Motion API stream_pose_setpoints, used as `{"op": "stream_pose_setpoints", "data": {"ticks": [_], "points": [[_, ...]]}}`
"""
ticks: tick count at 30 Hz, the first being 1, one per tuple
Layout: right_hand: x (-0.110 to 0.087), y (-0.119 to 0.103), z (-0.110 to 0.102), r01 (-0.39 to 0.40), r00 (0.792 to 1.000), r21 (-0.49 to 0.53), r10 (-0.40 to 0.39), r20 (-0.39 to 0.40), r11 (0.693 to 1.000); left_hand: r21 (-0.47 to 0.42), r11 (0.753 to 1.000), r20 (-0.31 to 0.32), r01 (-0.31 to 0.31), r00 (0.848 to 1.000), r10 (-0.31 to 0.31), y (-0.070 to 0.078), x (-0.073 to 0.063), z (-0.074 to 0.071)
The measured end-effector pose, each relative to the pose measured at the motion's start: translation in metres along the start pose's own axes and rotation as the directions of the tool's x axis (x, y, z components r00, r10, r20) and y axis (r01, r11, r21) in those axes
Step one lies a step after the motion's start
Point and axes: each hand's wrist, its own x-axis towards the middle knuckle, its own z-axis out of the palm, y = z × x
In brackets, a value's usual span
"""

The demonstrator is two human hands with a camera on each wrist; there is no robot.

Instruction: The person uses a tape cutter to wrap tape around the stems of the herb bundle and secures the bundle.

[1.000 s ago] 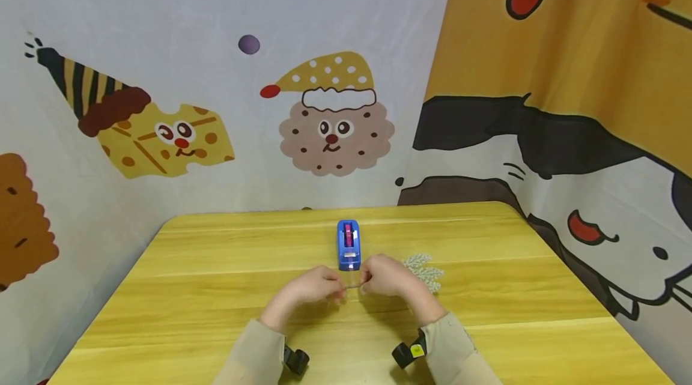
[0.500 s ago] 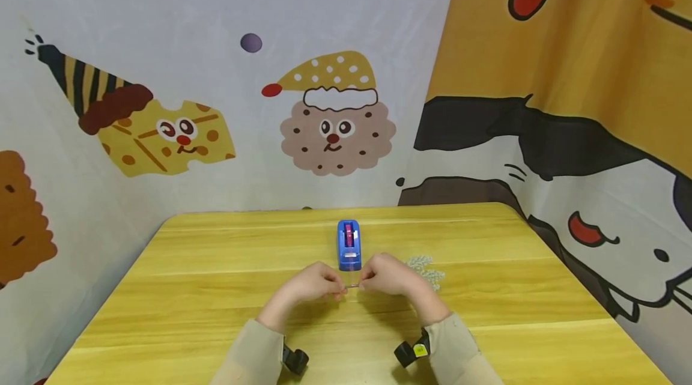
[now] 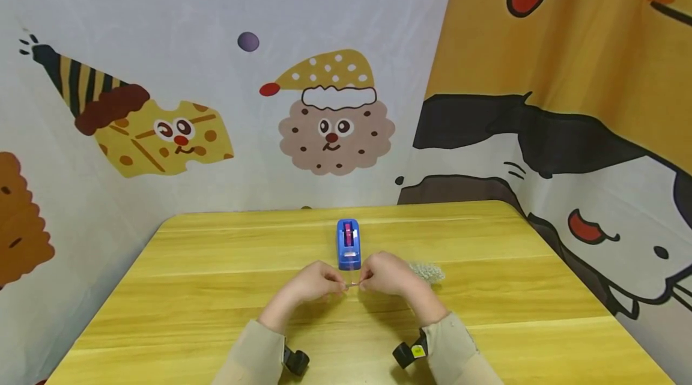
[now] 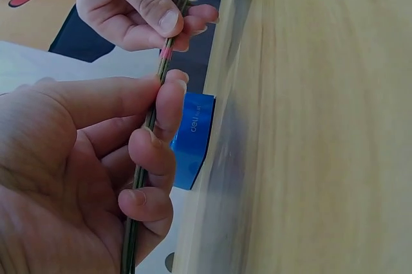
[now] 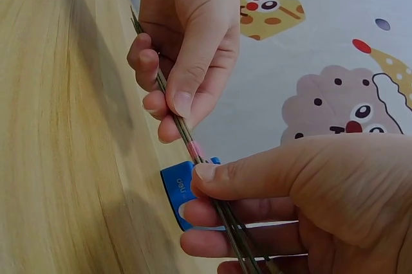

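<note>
Behind a yellow wood-grained table (image 3: 189, 265) we see a pale curtain (image 3: 178, 0) printed with a cheese (image 3: 151, 148) in a striped hat (image 3: 89, 84), a cookie (image 3: 346, 154) in a spotted cap (image 3: 330, 69) and a purple dot (image 3: 248, 41), while to our right it turns orange, black and white.

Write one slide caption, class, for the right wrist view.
Left grip and right grip hold thin stems on either side of a pink band, with a blue tape dispenser behind.

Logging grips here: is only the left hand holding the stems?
No; in the right wrist view, the right hand also pinches the stems, across the pink band from the left hand.
</note>
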Motion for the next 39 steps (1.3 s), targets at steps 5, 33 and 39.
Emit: {"op": "stream_pose_setpoints", "data": {"ticks": [5, 33, 39], "points": [[0.0000, -0.0017, -0.0006, -0.014, 1.000, -0.057, 0.013, -0.025, 0.998, -0.025, 1.000, -0.031, 0.012, 0.999, -0.013, -0.0011, 0.0018, 0.0012], [0.0006, -0.0017, -0.0005, -0.008, 0.998, -0.058, 0.004, -0.060, 0.998, 0.062, 0.998, -0.116, 0.000, 0.993, 0.007, -0.0033, 0.0045, 0.0024], [0.0023, -0.0004, 0.0024, -0.004, 0.995, -0.067, -0.003, -0.096, 0.998, 0.089, 0.996, -0.130, 0.006, 0.992, 0.006, -0.0047, 0.0071, 0.0023]]}}
